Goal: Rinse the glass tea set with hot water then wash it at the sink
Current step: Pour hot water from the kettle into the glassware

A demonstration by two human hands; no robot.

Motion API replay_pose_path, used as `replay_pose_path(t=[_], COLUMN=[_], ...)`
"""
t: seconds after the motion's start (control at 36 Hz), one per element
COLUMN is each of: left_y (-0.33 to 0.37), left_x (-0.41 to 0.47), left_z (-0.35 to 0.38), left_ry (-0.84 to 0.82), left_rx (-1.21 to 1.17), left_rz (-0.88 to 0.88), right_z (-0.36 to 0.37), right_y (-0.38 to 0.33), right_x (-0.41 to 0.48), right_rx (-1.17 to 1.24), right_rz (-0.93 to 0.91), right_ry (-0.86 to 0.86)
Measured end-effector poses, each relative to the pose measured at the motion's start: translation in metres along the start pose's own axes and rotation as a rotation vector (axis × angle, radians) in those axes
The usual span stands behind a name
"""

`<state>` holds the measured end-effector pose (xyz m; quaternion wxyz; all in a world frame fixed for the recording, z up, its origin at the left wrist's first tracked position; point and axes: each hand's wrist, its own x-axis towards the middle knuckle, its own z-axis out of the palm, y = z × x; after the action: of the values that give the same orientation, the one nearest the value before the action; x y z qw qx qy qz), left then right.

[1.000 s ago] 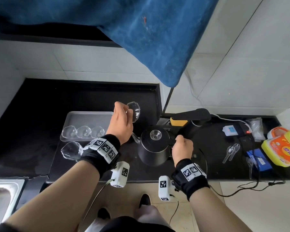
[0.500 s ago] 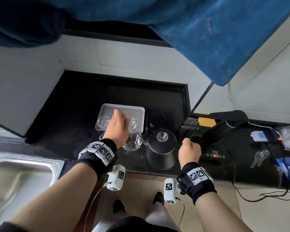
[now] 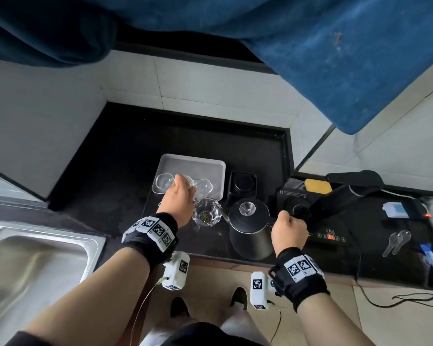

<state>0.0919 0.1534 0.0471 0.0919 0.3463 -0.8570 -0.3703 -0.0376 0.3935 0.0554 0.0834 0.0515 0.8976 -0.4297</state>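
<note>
Glass cup point(image 3: 206, 216): clear, fluted, dark tea leaves in the bottom, upright nr the front edge of the bench point(image 3: 125, 171), betw. tray point(image 3: 193, 157) and kettle point(image 3: 250, 238). Step looks like the hot-water rinse. Right hand point(image 3: 289, 231) is fisted round the kettle handle, spout twd the cup. Next prob. a slow tilt and pour: thin glass, hot water. Left hand point(image 3: 178, 203) is over the small glass cups point(image 3: 164, 182) in the tray, fingers hidden, can't tell if it grips. Sink point(image 3: 35, 258) at left end.

Tray point(image 3: 218, 168) behind bowl point(image 3: 206, 216); kettle point(image 3: 250, 231) right; sink point(image 3: 35, 260) left.
</note>
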Motion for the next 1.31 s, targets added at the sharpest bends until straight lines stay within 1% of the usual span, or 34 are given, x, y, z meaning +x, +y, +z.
replay_pose_path(t=[0.17, 0.28, 0.5, 0.78, 1.31], left_y=[-0.002, 0.001, 0.007, 0.014, 0.023], left_x=[0.003, 0.003, 0.001, 0.000, -0.006], left_z=[0.004, 0.005, 0.006, 0.006, 0.005], left_ry=[0.000, 0.011, 0.008, 0.013, 0.027], left_rx=[0.015, 0.022, -0.003, -0.021, -0.003], left_rz=[-0.003, 0.014, 0.015, 0.010, 0.025], right_z=[0.000, 0.000, -0.004, -0.008, -0.010], right_y=[0.001, 0.001, 0.000, -0.005, 0.004], right_x=[0.005, 0.007, 0.009, 0.011, 0.013], right_rx=[-0.042, -0.051, -0.150, -0.202, -0.164], right_rz=[-0.039, -0.026, -0.078, -0.118, -0.102], right_ry=[0.005, 0.011, -0.001, -0.009, 0.012])
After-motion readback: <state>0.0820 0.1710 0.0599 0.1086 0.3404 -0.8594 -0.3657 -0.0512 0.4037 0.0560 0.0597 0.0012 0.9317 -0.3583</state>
